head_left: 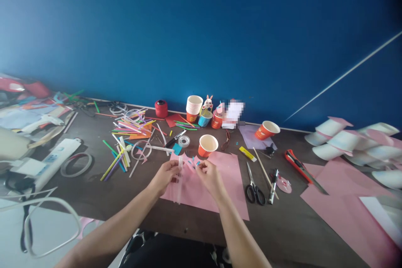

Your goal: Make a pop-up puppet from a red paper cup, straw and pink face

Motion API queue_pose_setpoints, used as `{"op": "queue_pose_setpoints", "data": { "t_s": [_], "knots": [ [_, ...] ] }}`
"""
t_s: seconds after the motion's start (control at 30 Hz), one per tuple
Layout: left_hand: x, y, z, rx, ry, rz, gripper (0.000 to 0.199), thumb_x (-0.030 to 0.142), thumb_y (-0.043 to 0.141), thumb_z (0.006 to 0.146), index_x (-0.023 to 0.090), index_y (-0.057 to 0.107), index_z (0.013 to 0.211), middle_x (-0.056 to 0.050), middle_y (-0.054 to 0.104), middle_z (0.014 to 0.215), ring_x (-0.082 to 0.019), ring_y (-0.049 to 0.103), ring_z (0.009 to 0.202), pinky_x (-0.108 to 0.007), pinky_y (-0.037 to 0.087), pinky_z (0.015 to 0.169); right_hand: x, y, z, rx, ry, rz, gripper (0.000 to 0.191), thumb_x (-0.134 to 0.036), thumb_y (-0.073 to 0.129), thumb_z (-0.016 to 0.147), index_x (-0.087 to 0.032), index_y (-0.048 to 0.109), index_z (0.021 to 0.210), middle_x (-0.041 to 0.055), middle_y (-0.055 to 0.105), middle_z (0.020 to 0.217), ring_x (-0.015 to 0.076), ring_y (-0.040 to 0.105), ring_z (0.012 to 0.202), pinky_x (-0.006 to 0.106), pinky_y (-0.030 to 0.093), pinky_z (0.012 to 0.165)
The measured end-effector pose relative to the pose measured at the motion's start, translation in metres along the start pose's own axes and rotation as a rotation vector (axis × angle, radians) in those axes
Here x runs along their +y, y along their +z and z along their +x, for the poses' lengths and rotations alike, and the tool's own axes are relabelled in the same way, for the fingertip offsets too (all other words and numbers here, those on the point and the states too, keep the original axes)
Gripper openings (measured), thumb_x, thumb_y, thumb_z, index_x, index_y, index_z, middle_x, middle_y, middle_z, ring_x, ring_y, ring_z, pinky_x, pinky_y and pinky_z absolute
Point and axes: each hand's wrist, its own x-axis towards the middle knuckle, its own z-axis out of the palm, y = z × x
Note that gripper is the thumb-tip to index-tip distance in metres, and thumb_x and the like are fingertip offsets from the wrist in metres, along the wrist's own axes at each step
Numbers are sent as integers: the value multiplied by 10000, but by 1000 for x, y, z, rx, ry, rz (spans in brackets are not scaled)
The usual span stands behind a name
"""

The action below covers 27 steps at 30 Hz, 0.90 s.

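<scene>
On the dark counter [132, 213] lies a pink sheet [232, 188]. Over it are the left hand [166, 173] and right hand [210, 173]. The left fingers grip a translucent strip [180, 188] above the sheet; scissors [252, 183] lie right of it, a tape roll [180, 141] beyond its far edge. Over the sheet, the right fingers pinch a small blue piece [197, 163].

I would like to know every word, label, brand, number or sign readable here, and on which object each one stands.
No text can be quoted with certainty.
Yellow packet: dark print, too small to read.
Stacked paper cups: print on the orange part, too small.
Right-hand paper cup: pale print, too small.
Power strip: any markings too blurred.
Pink paper sheet: no writing visible.
</scene>
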Motion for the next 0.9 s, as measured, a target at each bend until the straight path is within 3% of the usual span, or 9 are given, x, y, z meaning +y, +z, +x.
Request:
{"op": "queue_pose_setpoints", "data": {
  "t_s": [0.1,0.2,0.3,0.6,0.9],
  "knots": [
    [3,2,-5,-29,1,24,290,340,621,655,161,593,881,5,535,694,-79,507,583,-180,382,519,-10,-14,-10,14,-6,296,145,-320,532,722,-183,484,720,-15,544,627,77,454,388,200,343,378],
    [4,9,-7,-121,20,55,223,334,614,672,152,602,800,8,530,667,-65,486,569,-170,370,521,-19,-23,-13,-21,4,524,190,-339,568,717,-187,454,718,-71,438,507,51,380,346,176,301,347],
    [4,20,-8,-199,30,50,235,312,621,671,146,601,836,-5,554,672,-68,494,565,-170,361,510,-24,-24,-12,-44,16,602,193,-318,582,711,-184,451,757,-80,439,515,34,352,341,160,265,342],
    [3,34,-13,-251,29,64,273,332,643,649,147,599,846,-41,622,775,-86,537,589,-193,385,510,-24,-24,-13,97,-54,294,219,-247,533,707,-162,488,904,-7,542,708,48,402,435,189,341,414],
    [7,40,-15,-280,33,30,327,362,666,633,148,571,861,-26,594,711,-91,533,588,-199,416,519,-21,-20,-14,144,-68,279,206,-263,508,726,-169,485,907,3,538,712,64,430,466,183,334,403]
  ]
}}
